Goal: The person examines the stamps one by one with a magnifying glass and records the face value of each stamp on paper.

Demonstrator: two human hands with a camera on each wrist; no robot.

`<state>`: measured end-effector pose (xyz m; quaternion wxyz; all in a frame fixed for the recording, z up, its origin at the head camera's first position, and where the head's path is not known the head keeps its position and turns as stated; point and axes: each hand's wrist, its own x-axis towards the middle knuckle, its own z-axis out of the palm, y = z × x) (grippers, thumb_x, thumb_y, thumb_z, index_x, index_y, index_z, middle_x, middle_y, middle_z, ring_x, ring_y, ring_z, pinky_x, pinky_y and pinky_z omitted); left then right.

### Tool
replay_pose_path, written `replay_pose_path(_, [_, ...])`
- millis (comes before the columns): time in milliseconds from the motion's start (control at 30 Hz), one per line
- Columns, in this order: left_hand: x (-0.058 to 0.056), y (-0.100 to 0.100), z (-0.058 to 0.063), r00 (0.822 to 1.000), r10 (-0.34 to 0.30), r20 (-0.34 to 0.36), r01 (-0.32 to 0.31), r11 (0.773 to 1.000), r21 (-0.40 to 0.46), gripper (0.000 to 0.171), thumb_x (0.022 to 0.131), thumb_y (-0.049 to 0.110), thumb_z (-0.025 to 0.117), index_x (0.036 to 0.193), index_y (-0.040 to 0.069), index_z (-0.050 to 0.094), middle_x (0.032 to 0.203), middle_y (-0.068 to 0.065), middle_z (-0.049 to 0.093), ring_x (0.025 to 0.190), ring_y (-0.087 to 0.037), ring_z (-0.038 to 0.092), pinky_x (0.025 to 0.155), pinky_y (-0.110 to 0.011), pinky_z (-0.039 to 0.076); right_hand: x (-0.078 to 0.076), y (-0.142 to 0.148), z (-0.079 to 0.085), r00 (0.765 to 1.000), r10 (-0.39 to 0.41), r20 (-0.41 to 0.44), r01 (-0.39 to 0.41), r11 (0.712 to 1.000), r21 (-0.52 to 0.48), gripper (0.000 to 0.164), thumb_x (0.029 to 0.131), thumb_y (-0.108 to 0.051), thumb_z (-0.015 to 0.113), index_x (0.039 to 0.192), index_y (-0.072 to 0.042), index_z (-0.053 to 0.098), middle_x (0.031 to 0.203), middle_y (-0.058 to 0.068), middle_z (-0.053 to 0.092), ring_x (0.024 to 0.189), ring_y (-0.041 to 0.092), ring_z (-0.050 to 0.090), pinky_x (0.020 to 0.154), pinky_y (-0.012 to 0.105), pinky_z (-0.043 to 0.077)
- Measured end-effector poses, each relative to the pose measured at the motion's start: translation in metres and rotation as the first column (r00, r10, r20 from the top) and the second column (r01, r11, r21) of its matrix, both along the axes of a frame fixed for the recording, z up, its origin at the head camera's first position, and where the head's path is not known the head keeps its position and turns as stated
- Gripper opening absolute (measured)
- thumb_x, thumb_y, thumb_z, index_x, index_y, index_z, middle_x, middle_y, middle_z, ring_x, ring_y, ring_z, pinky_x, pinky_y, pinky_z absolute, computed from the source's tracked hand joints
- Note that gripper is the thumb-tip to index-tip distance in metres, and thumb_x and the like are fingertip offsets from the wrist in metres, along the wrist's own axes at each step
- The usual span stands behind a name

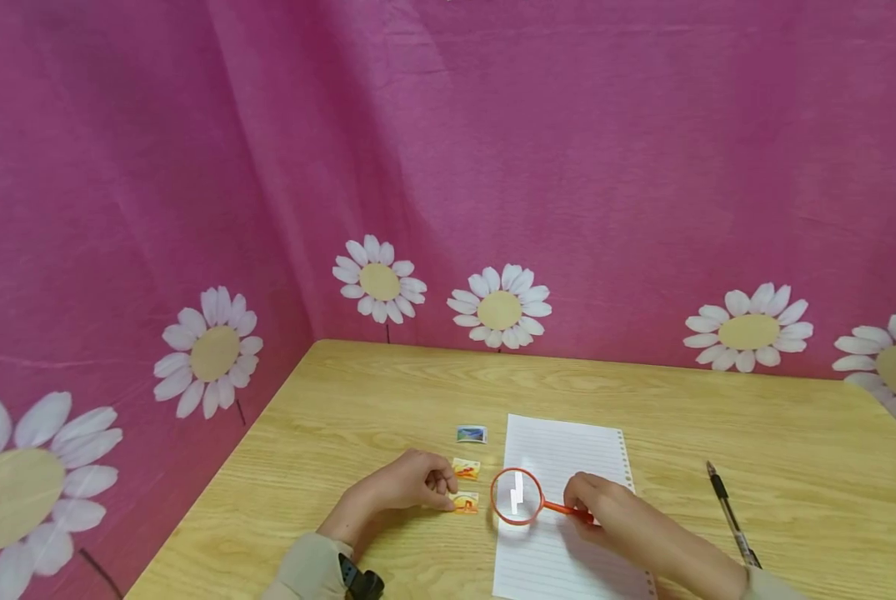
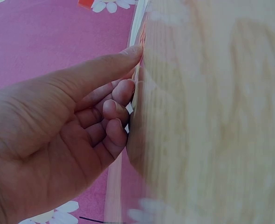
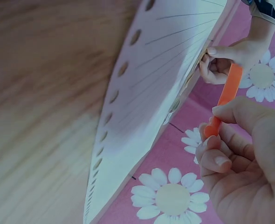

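Note:
In the head view my right hand (image 1: 620,512) pinches the handle of an orange-red magnifying glass (image 1: 556,507). Its round lens hangs over the left side of a lined white sheet (image 1: 568,450) and shows a bright reflection. The right wrist view has the orange handle (image 3: 228,93) between thumb and fingers. My left hand (image 1: 413,482) rests left of the sheet, its fingertips touching the left edge of the nearest small yellow stamp-like picture (image 1: 466,502). Just beyond lie another yellow picture (image 1: 467,469) and a blue-green one (image 1: 472,434), in a column.
A black pen (image 1: 731,508) lies right of the sheet on the wooden table (image 1: 387,392). A pink cloth (image 1: 568,167) with white daisies hangs behind the table and along its left side. A dark band with a device (image 1: 361,579) sits on the left wrist.

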<state>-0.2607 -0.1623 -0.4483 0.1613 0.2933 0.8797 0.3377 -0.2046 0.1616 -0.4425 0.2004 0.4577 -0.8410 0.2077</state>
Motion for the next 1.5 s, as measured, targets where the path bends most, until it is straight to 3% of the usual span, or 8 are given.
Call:
replay_pose_path(167, [-0.001,0.000,-0.002,1.000,-0.005,0.000,0.005,1.000,0.003,0.011,0.083,0.012,0.078,0.089,0.011,0.068,0.074,0.008,0.058,0.065,0.001,0.047,0.060,-0.015,0.040,0.000,-0.006,0.000,1.000,0.015,-0.003,-0.015,1.000,0.001,0.026,0.078,0.002,0.075,0.083,-0.012,0.054,0.074,-0.011,0.049,0.070,-0.006,0.043,0.060,0.006,0.034])
replay_pose_path(200, [-0.001,0.000,-0.002,1.000,-0.006,0.002,0.006,1.000,0.004,0.011,0.083,0.012,0.078,0.089,0.011,0.068,0.074,0.008,0.058,0.065,0.001,0.047,0.061,-0.015,0.040,0.001,-0.008,0.000,1.000,0.012,-0.002,-0.012,1.000,0.000,0.032,0.071,0.007,0.077,0.083,-0.012,0.054,0.075,-0.011,0.050,0.070,-0.005,0.044,0.060,0.006,0.035])
replay_pose_path(300, [-0.001,0.000,-0.002,1.000,-0.006,0.001,0.006,1.000,0.001,0.011,0.083,0.012,0.078,0.088,0.011,0.068,0.074,0.008,0.057,0.065,0.001,0.048,0.060,-0.015,0.040,0.001,-0.011,0.001,1.000,0.012,0.004,-0.012,1.000,0.004,0.036,0.068,0.009,0.078,0.084,-0.013,0.054,0.076,-0.010,0.052,0.071,-0.004,0.045,0.061,0.007,0.036])
replay_pose_path(733, [-0.002,0.000,-0.002,1.000,-0.016,-0.016,0.016,1.000,0.000,0.012,0.083,0.013,0.078,0.090,0.010,0.068,0.075,0.006,0.059,0.066,0.001,0.049,0.061,-0.015,0.041,0.000,-0.028,0.009,0.999,0.048,0.003,-0.048,0.998,0.044,0.033,0.072,0.006,0.079,0.084,-0.012,0.054,0.075,-0.010,0.048,0.069,-0.006,0.041,0.060,0.006,0.034])
replay_pose_path(1267, [-0.002,-0.001,-0.001,1.000,-0.025,0.000,0.025,0.999,0.020,0.011,0.083,0.010,0.077,0.090,0.009,0.068,0.076,0.001,0.061,0.066,-0.001,0.049,0.060,-0.016,0.042,0.001,-0.037,0.009,0.998,0.053,-0.036,-0.051,0.998,0.045,0.033,0.070,0.005,0.079,0.086,-0.012,0.055,0.080,-0.007,0.056,0.072,0.000,0.052,0.063,0.008,0.042])
replay_pose_path(1500, [-0.002,-0.001,0.000,1.000,-0.025,0.004,0.025,0.999,0.027,0.011,0.083,0.009,0.077,0.090,0.008,0.068,0.075,0.003,0.060,0.066,0.000,0.049,0.060,-0.015,0.041,0.000,-0.038,0.008,0.999,0.039,-0.015,-0.038,0.997,0.061,0.031,0.072,0.003,0.079,0.085,-0.012,0.056,0.080,-0.006,0.056,0.071,0.001,0.052,0.062,0.010,0.044])
